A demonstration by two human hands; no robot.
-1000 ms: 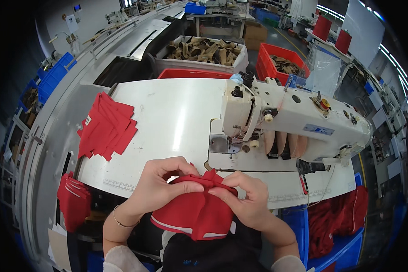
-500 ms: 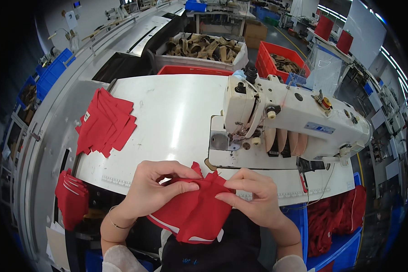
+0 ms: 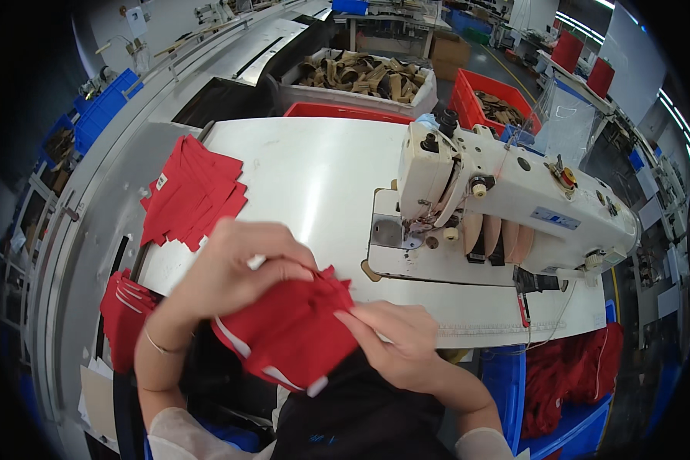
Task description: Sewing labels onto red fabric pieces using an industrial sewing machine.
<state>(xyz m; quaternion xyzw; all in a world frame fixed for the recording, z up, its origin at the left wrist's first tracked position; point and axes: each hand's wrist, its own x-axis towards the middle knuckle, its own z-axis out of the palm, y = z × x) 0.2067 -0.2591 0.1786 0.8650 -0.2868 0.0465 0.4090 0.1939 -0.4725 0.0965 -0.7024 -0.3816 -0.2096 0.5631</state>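
Observation:
A red fabric piece [image 3: 287, 326] with white strips along its lower edge hangs between my hands, above my lap at the table's front edge. My left hand [image 3: 245, 264] pinches its upper left corner between thumb and fingers. At its right edge, my right hand [image 3: 395, 337] grips the cloth with thumb and fingertips. The top edge of the cloth looks gathered or folded. Beyond and to the right stands a white sewing machine [image 3: 514, 192], its needle area apart from the cloth. A stack of red fabric pieces [image 3: 195, 188] lies on the table's left side.
More red pieces [image 3: 125, 314] hang at the table's left edge. A blue bin [image 3: 502, 387] with red fabric sits at lower right. Behind the white table [image 3: 299, 153] stand a white bin [image 3: 303, 93] and a red crate [image 3: 460, 96] of brown parts.
Both hands have shifted left with the red fabric piece, my left hand also rising. The cloth is now tilted. The whole view has shifted slightly.

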